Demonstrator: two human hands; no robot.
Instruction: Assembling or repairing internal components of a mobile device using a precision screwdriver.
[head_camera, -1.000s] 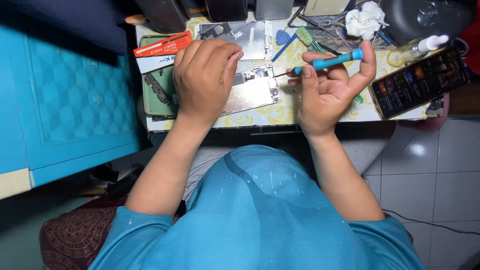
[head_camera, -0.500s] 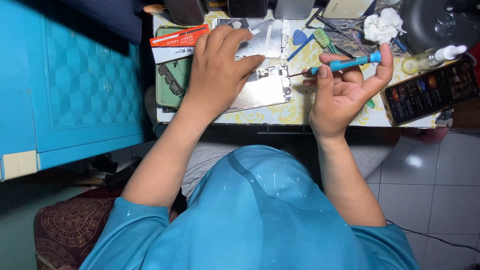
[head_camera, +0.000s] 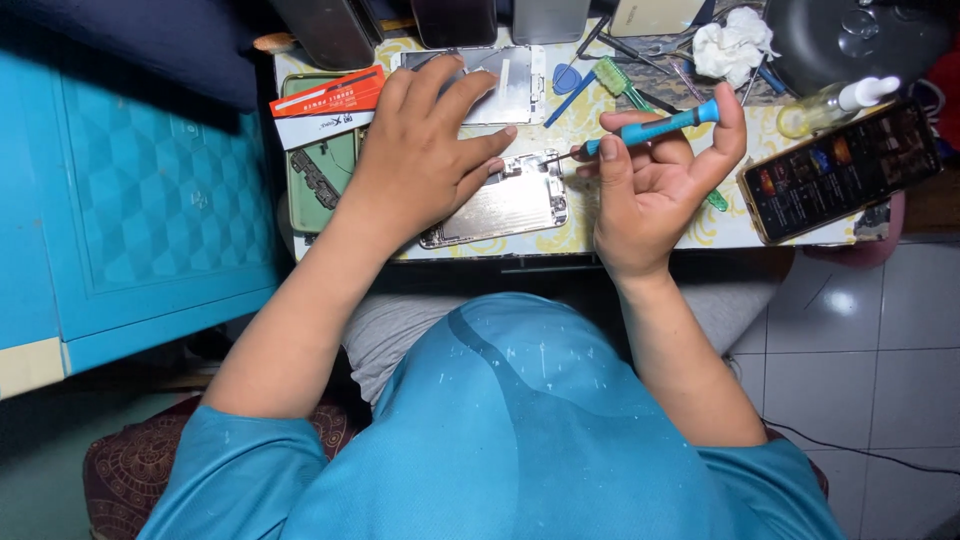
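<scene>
A: Screwdriver (head_camera: 655, 127) pinched in right hand (head_camera: 655, 190); left hand (head_camera: 420, 160) presses flat on opened phone (head_camera: 500, 205) on tabletop (head_camera: 715, 232).

B: Tip might slip, likely scratching the phone's board.

1. The screwdriver (head_camera: 655, 128) has a bright blue handle with a dark metal tip
2. The opened phone (head_camera: 500, 205) shows a pale gold metal plate inside
3. The table (head_camera: 640, 235) wears a cream cover with a yellow floral pattern
4. The card (head_camera: 328, 106) is orange over white
5. The cabinet (head_camera: 150, 220) is turquoise with a raised geometric pattern
6. The brush (head_camera: 612, 76) is green
7. The shirt (head_camera: 520, 440) is teal with tiny white specks
</scene>
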